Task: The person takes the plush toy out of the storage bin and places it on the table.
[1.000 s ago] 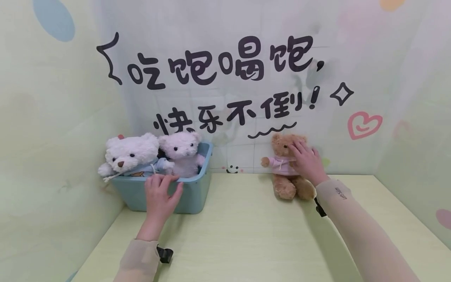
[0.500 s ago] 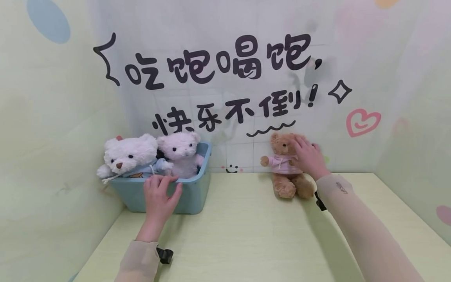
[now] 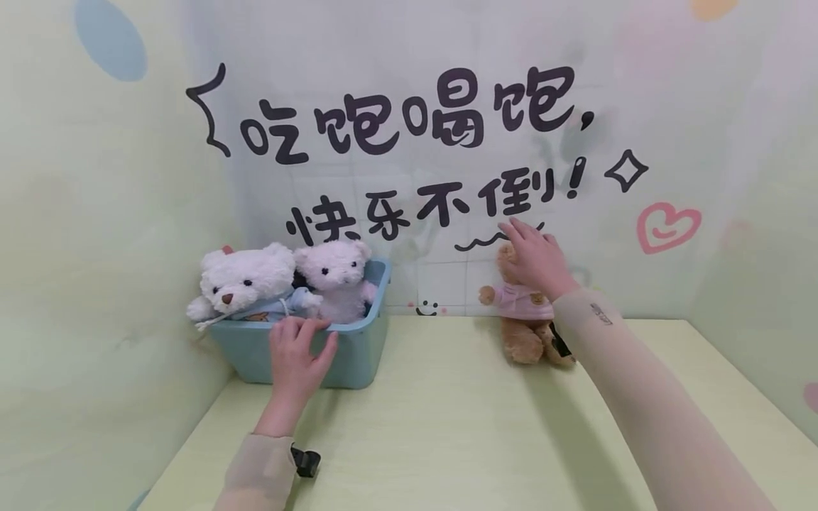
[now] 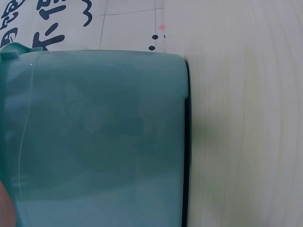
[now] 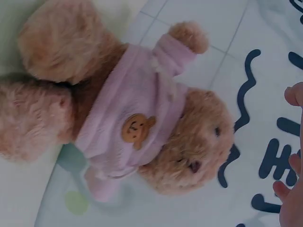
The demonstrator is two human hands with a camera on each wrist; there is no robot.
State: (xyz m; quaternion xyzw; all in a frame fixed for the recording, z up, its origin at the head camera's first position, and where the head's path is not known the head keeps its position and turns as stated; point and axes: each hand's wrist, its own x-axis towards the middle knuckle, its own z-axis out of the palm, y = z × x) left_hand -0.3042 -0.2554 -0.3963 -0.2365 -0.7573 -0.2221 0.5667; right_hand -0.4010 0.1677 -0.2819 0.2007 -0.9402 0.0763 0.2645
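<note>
In the head view, my left hand (image 3: 297, 362) holds the front rim of a light blue plastic bin (image 3: 358, 355), fingers bent over the edge. Inside sit a white teddy bear (image 3: 246, 280) in a blue top and a pale pink teddy bear (image 3: 332, 277). On the right, a brown teddy bear (image 3: 520, 341) in a pink hoodie sits upright at the back of the table. My right hand (image 3: 540, 259) is raised in front of its head, fingers extended. The right wrist view shows that hand's fingers (image 5: 296, 94) apart from the brown bear (image 5: 137, 109).
The pale wooden table (image 3: 434, 426) reaches back to a wall sheet (image 3: 415, 42) printed with black characters. Side walls stand left and right. In the left wrist view, the bin's outer wall (image 4: 104, 132) rises from the tabletop (image 4: 246, 132).
My right hand has come off the brown bear's side and moved up and slightly left, in front of its head. My left hand stays on the bin's rim. The head view has shifted a little.
</note>
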